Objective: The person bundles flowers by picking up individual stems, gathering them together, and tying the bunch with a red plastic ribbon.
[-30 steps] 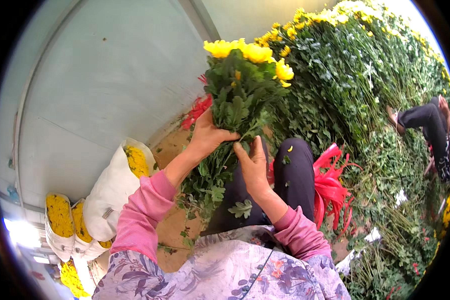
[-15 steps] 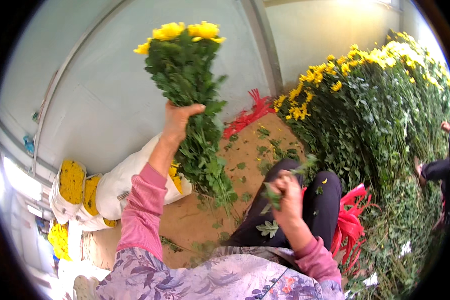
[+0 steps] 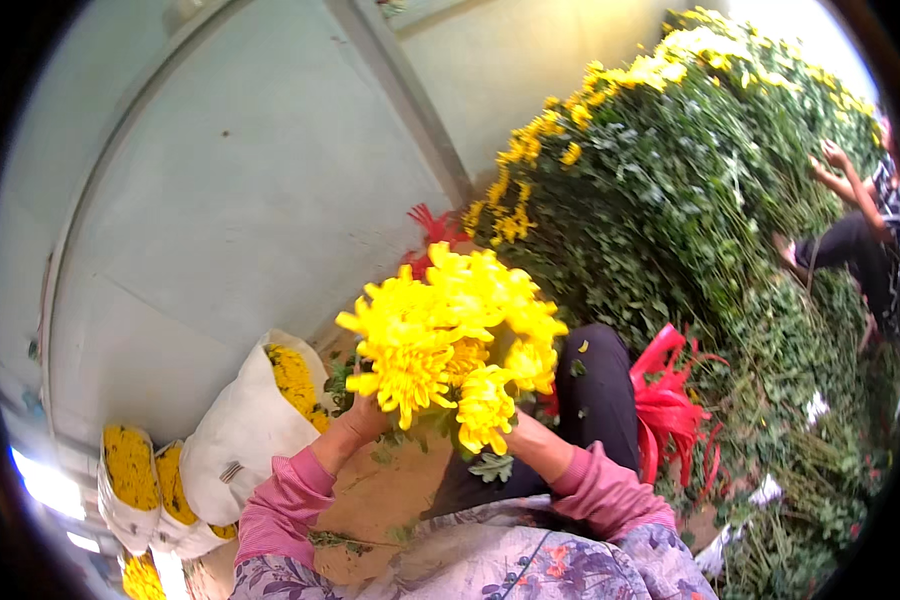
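A bunch of yellow chrysanthemums [image 3: 450,340] is upright in front of me, its blooms tipped toward my view and covering its stems. My left hand [image 3: 366,414] grips the bunch from the left, below the heads, though most of its fingers are hidden. On the other side, my right hand [image 3: 516,434] reaches in under the blooms. The flowers cover its fingers, so whether it holds stems cannot be seen. A loose green leaf [image 3: 492,467] lies on my dark trousers just below the bunch.
A tall heap of yellow chrysanthemums [image 3: 660,190] fills the right, with a co-worker [image 3: 875,205] beside it. Red plastic strips [image 3: 665,400] lie by my knee. White wrapped bundles of yellow flowers [image 3: 245,425] stand at the left against a grey wall [image 3: 240,190].
The bunch has come down and nearer, its heads now turned toward me. My right hand has moved left to it from above my lap. My view has shifted right.
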Available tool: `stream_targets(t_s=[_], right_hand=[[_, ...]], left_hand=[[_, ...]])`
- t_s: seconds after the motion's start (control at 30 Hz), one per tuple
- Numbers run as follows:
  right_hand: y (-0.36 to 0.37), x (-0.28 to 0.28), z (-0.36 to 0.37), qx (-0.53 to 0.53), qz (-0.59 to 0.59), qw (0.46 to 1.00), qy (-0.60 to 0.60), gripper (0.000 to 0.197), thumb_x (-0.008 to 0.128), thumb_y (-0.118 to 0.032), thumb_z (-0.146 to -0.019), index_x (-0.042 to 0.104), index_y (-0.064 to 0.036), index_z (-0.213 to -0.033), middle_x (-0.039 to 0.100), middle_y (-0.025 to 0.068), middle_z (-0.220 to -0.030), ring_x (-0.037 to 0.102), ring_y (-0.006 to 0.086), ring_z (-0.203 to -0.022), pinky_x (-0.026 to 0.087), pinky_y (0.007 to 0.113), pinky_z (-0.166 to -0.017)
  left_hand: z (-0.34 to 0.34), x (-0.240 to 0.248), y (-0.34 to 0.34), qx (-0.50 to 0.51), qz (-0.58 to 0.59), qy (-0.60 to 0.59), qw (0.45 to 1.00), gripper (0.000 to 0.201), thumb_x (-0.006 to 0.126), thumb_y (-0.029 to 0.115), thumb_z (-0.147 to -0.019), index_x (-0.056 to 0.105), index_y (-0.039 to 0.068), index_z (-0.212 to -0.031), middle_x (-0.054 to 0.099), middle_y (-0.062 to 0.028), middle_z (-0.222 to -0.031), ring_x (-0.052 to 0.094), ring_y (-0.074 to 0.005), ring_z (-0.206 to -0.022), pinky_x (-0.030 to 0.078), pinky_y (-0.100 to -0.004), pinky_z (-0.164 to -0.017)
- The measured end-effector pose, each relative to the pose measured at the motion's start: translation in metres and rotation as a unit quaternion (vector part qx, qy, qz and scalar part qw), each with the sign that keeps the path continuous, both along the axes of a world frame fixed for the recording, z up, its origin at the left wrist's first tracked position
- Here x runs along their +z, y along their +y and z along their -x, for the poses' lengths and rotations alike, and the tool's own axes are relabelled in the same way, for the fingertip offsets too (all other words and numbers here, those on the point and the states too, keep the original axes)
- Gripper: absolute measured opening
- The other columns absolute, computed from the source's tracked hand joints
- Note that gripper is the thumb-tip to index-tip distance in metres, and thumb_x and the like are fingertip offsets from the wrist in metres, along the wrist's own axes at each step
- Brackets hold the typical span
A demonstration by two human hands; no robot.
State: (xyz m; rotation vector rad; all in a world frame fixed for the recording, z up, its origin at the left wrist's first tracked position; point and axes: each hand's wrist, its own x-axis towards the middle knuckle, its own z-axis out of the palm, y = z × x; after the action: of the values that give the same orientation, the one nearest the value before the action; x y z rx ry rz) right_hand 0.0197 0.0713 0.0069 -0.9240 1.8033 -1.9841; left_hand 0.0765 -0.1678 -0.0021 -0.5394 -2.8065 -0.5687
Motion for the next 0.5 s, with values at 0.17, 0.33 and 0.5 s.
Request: stream_targets(t_s=[0.17, 0.33, 0.5], right_hand=[[0.007, -0.040, -0.015, -0.034, 0.254, 0.946, -0.199, 0.060, 0.072, -0.012, -0.080, 0.045, -0.0059, -0.134, 0.050, 0.0122, -0.132, 0.050, 0.0273, -0.120, 0.042, 0.041, -0.100], [0.049, -0.059, -0.024, -0.035, 0.423, 0.860, -0.283, 0.037, 0.061, -0.005, -0.091, 0.053, -0.0081, -0.127, 0.056, 0.0072, -0.126, 0.056, 0.0229, -0.113, 0.048, 0.040, -0.094], [0.091, -0.078, -0.037, -0.128, 0.167, 0.964, -0.163, 0.040, 0.066, -0.006, -0.086, 0.055, -0.0109, -0.124, 0.059, 0.0014, -0.117, 0.058, 0.0159, -0.099, 0.051, 0.035, -0.076]], left_hand=[[0.024, 0.005, 0.054, -0.054, -0.091, -0.037, 0.994, 0.038, 0.075, 0.014, -0.071, 0.067, 0.006, -0.107, 0.068, -0.0108, -0.104, 0.066, -0.0313, -0.092, 0.051, -0.0390, -0.077], [0.033, 0.044, 0.133, -0.032, -0.012, -0.027, 0.999, 0.073, 0.087, 0.032, -0.062, 0.057, 0.005, -0.123, 0.066, -0.0121, -0.109, 0.067, -0.0330, -0.094, 0.053, -0.0391, -0.080], [0.038, 0.032, 0.175, -0.081, -0.017, 0.001, 0.997, 0.108, 0.090, 0.032, -0.055, 0.031, 0.000, -0.139, 0.053, -0.0221, -0.119, 0.059, -0.0380, -0.103, 0.053, -0.0418, -0.079]])
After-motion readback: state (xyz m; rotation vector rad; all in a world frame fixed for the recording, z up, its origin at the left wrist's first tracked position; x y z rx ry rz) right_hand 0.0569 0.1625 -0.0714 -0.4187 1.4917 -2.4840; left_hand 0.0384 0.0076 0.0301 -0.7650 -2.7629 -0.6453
